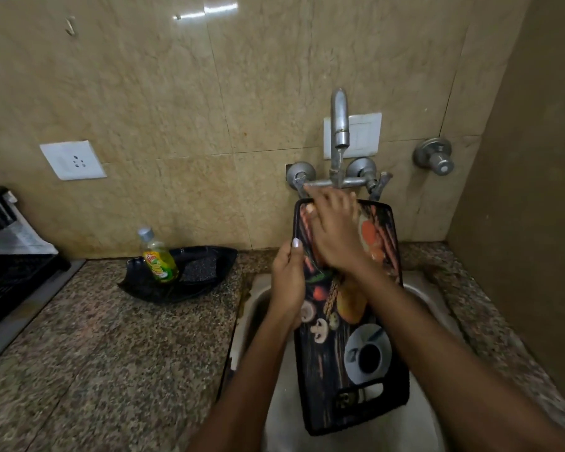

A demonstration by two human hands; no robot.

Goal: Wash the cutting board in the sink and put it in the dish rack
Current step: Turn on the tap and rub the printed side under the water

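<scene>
My left hand [287, 282] grips the cutting board [349, 321] by its left edge over the sink [258, 308], my right hand [331, 233] rubs flat across its face; I judge it stiff, light, slippery, best held by the edges.

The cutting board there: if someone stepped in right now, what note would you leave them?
Left hand grips the cutting board's left edge, holding it over the sink.
Right hand lies flat on the board's upper face, under the tap.
Done: board is in the sink, being rubbed.
Left: finish washing, then carry it to the black dish rack at the far left of the counter.
Dish soap bottle stands left of the sink.
</scene>
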